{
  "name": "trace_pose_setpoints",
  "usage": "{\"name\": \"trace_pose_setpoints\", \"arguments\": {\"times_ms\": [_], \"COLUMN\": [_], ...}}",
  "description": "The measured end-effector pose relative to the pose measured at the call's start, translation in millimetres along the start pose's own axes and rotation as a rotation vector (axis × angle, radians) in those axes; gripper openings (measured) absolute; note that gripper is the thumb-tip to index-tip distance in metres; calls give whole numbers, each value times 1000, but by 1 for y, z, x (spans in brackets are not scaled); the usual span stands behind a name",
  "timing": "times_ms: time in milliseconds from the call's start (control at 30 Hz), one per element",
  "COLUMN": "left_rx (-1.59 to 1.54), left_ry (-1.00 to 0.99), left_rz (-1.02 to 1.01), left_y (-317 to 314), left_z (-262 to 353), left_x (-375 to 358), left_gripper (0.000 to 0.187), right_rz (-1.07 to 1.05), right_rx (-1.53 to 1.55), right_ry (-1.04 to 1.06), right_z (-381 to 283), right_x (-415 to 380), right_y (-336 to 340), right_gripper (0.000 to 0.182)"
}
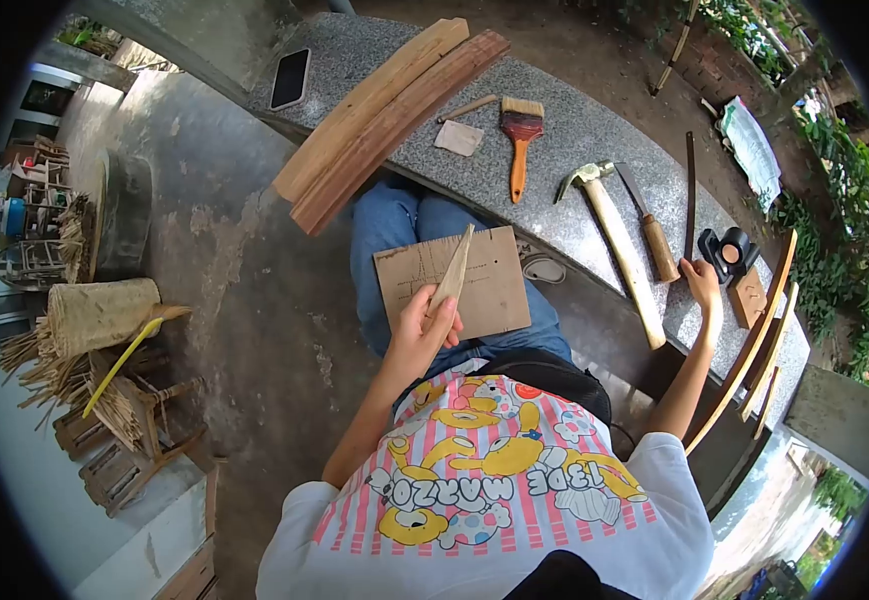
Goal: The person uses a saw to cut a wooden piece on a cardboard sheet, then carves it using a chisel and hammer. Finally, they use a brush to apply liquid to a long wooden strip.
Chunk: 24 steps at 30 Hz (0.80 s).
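Observation:
In my left hand [428,328] is a pale, pointed strip of wood [454,268], its tip aimed away from me. Under it, a brown board [499,290] with ruled lines and markings rests across my lap. Over on the right side of the stone bench, my right hand [702,287] has its fingers closed at the near end of a dark, narrow metal strip [690,190]. Just beside that hand are a black holder [729,252] with a round centre and a small wooden block [749,298]. A wooden-handled knife [657,240] lies left of it.
On the granite bench [594,130] lie a claw hammer [619,245], a paintbrush [520,150], a cloth scrap [459,138], a phone [291,79] and two curved wooden pieces [384,110]. Long bent strips [754,350] overhang the right end. Bundled sticks [104,395] stand at left.

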<state>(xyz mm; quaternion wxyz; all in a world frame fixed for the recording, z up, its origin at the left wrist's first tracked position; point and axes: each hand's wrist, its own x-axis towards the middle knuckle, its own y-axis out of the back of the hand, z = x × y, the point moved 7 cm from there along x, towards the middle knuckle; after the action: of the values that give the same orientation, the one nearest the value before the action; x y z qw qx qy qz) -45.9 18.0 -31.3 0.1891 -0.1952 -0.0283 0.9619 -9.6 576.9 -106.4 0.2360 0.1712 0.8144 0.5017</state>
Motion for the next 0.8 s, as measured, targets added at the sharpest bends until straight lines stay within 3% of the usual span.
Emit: {"name": "trace_pose_setpoints", "arguments": {"times_ms": [67,200,267,433,567,667,800], "left_rx": [-2,18,11,-26,-128,-119,78], "left_ry": [-1,18,49,123,141,146,104], "left_rz": [13,54,51,43,52,79,165], "left_y": [1,5,9,13,13,13,14], "left_z": [-1,-2,-14,-37,-56,-61,-56], "left_x": [1,4,9,16,21,23,20], "left_gripper": [24,30,30,31,32,31,31], "right_rz": [33,68,275,391,337,286,82], "right_rx": [21,-53,0,-94,38,388,647], "right_ry": [139,201,226,279,246,175,394], "right_z": [-11,-34,-43,-66,-85,-149,-217], "right_x": [-1,-12,-26,-61,-98,-141,-167], "right_y": [1,6,22,41,61,80,59], "right_gripper": [41,28,23,16,14,22,30]}}
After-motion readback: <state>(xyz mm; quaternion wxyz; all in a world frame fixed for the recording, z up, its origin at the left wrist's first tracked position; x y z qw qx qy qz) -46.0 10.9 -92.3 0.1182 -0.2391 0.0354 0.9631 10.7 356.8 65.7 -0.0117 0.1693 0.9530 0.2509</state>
